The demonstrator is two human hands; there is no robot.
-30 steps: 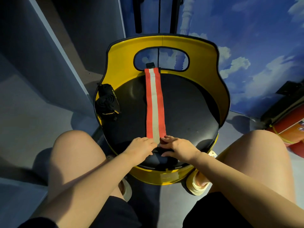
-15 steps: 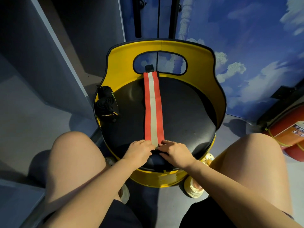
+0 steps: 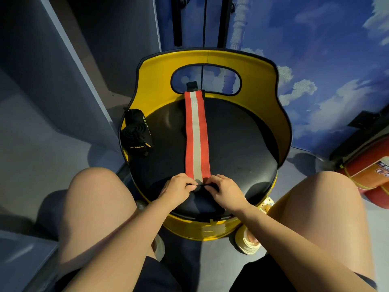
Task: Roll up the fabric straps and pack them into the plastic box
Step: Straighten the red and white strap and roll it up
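Both hands sit slightly nearer the front edge of the seat than half a second ago, and their fingertips now curl tighter over the near end of the strap. Left hand point(image 3: 179, 188) and right hand point(image 3: 224, 189) meet at the middle of the seat front, knuckles up, fingers bent; each pinches the dark near end of the red-and-grey fabric strap point(image 3: 196, 135), where a first small fold or roll seems to sit under the fingertips, though the hands hide most of it. From there the strap runs flat and straight across the black round seat cushion point(image 3: 237, 144) to the yellow chair back point(image 3: 155, 81); its far end, with a small black tab, rests at the lower edge of the oval cut-out in that back. On the left rim of the seat, well apart from the hands, lies a rolled black strap point(image 3: 136, 133) with yellow lettering, coiled end facing up, touching the yellow side wall. The person sits facing the chair, a bare knee on either side of it, dark shorts at the lower frame edge. To the right, on the floor near the blue cloud-painted wall point(image 3: 315, 49), lies a red cylinder point(image 3: 366, 171) with a label. A grey panel point(image 3: 52, 70) stands at the left. No plastic box can be made out in this view.
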